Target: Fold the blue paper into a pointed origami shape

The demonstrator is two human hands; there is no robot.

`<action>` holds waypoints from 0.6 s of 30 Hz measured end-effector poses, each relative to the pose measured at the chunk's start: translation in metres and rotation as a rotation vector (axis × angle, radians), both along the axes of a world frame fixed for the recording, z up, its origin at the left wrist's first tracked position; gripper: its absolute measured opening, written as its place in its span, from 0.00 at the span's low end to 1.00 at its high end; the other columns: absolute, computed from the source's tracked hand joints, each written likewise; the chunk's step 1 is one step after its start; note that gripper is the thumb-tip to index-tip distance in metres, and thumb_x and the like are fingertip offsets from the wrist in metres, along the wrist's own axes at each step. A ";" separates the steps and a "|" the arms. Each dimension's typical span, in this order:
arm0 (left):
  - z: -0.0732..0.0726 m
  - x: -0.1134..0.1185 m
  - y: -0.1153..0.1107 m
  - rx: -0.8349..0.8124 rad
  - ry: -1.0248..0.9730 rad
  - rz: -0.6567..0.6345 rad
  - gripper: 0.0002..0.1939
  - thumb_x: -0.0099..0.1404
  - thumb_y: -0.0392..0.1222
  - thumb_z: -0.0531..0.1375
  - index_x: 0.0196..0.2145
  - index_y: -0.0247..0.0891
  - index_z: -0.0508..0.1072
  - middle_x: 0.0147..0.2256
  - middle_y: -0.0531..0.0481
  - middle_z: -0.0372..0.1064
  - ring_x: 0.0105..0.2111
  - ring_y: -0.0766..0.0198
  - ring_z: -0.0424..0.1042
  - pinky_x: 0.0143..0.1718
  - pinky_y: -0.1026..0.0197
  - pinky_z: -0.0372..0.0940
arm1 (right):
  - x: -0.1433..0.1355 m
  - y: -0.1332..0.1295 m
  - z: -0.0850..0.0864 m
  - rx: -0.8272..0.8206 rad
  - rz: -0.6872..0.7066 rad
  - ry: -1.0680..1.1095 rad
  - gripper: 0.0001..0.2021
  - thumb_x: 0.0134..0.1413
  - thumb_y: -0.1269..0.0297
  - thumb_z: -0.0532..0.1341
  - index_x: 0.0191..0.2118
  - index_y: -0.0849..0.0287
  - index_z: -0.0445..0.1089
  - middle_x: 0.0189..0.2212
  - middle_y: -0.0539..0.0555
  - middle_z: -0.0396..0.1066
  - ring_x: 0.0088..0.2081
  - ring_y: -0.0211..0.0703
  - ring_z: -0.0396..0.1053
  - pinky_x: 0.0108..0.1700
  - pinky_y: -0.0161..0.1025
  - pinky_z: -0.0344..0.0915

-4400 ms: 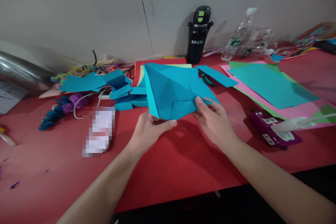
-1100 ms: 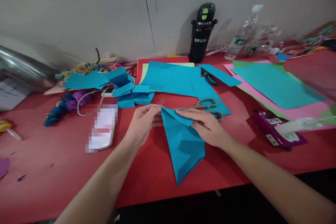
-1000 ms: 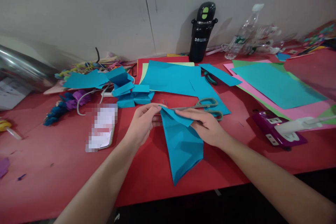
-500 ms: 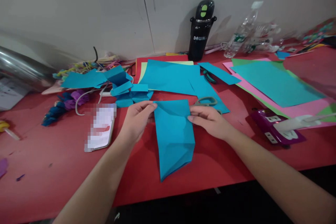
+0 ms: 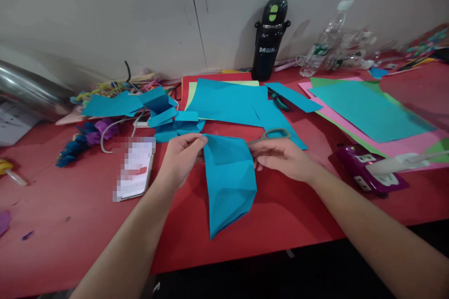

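Note:
A creased, folded sheet of blue paper (image 5: 229, 177) hangs over the front of the red table, its lower end coming to a point at the left. My left hand (image 5: 182, 156) pinches the paper's upper left corner between thumb and fingers. At the upper right edge is my right hand (image 5: 282, 156), its fingertips against or just behind the paper. Its thumb stands a little off the edge, apart from the fingers. Just beyond this hand lie scissors (image 5: 277, 133), their handles showing and their blades mostly hidden.
Left of my hands lies a phone (image 5: 136, 170). Behind are folded blue strips (image 5: 161, 112) and a large blue sheet (image 5: 228, 103). A black bottle (image 5: 269, 42) stands by the wall. A purple power strip (image 5: 365, 173) and coloured sheets (image 5: 372, 107) lie at right.
My right thumb has come away from the paper's edge. The paper's upper right corner now bends back and down, and the sheet has shifted slightly left. My left hand keeps its pinch.

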State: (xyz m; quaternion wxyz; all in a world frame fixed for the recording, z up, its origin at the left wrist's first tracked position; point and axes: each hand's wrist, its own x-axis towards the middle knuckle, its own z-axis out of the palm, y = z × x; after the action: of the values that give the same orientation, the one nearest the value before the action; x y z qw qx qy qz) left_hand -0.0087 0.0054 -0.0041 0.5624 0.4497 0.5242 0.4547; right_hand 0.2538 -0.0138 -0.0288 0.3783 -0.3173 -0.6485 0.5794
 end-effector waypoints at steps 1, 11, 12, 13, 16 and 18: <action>0.000 0.000 0.000 0.005 0.013 -0.006 0.06 0.59 0.44 0.67 0.30 0.38 0.78 0.25 0.51 0.75 0.27 0.61 0.75 0.29 0.61 0.73 | -0.002 -0.001 0.001 0.011 -0.034 -0.034 0.12 0.60 0.66 0.62 0.48 0.56 0.76 0.40 0.54 0.79 0.36 0.42 0.76 0.37 0.40 0.75; -0.003 -0.001 0.000 0.035 0.078 -0.092 0.07 0.61 0.44 0.65 0.30 0.38 0.78 0.22 0.54 0.69 0.23 0.67 0.67 0.24 0.65 0.67 | -0.010 -0.009 0.004 0.214 -0.130 -0.319 0.03 0.60 0.67 0.61 0.35 0.57 0.72 0.31 0.50 0.74 0.33 0.40 0.72 0.35 0.35 0.70; -0.003 -0.001 -0.001 0.032 0.071 -0.102 0.07 0.62 0.44 0.65 0.30 0.38 0.78 0.22 0.54 0.69 0.23 0.66 0.67 0.25 0.65 0.67 | -0.010 -0.009 0.003 0.225 -0.125 -0.329 0.04 0.60 0.67 0.60 0.35 0.56 0.72 0.31 0.50 0.74 0.33 0.40 0.72 0.35 0.35 0.70; -0.003 -0.001 0.000 0.027 0.063 -0.111 0.07 0.62 0.44 0.65 0.30 0.38 0.78 0.22 0.54 0.69 0.24 0.66 0.68 0.26 0.64 0.67 | -0.011 -0.009 0.001 0.243 -0.123 -0.337 0.04 0.60 0.67 0.60 0.36 0.56 0.73 0.32 0.51 0.74 0.33 0.40 0.72 0.35 0.36 0.70; -0.005 -0.001 0.000 0.014 0.056 -0.134 0.08 0.62 0.45 0.64 0.32 0.38 0.78 0.24 0.53 0.69 0.25 0.65 0.69 0.28 0.63 0.67 | -0.011 -0.007 -0.006 0.375 -0.145 -0.379 0.10 0.60 0.70 0.59 0.45 0.55 0.76 0.39 0.53 0.78 0.38 0.43 0.74 0.40 0.39 0.71; -0.006 0.000 0.001 0.019 0.071 -0.138 0.08 0.63 0.45 0.64 0.35 0.39 0.79 0.24 0.54 0.69 0.23 0.66 0.67 0.25 0.65 0.64 | -0.011 -0.005 -0.011 0.459 -0.144 -0.425 0.16 0.60 0.72 0.59 0.51 0.54 0.76 0.43 0.54 0.78 0.42 0.45 0.75 0.45 0.42 0.71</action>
State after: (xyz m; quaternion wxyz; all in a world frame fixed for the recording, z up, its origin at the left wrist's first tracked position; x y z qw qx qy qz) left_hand -0.0090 0.0064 -0.0099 0.5690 0.5058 0.5072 0.4039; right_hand 0.2426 -0.0192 -0.0395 0.3363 -0.3827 -0.8025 0.3105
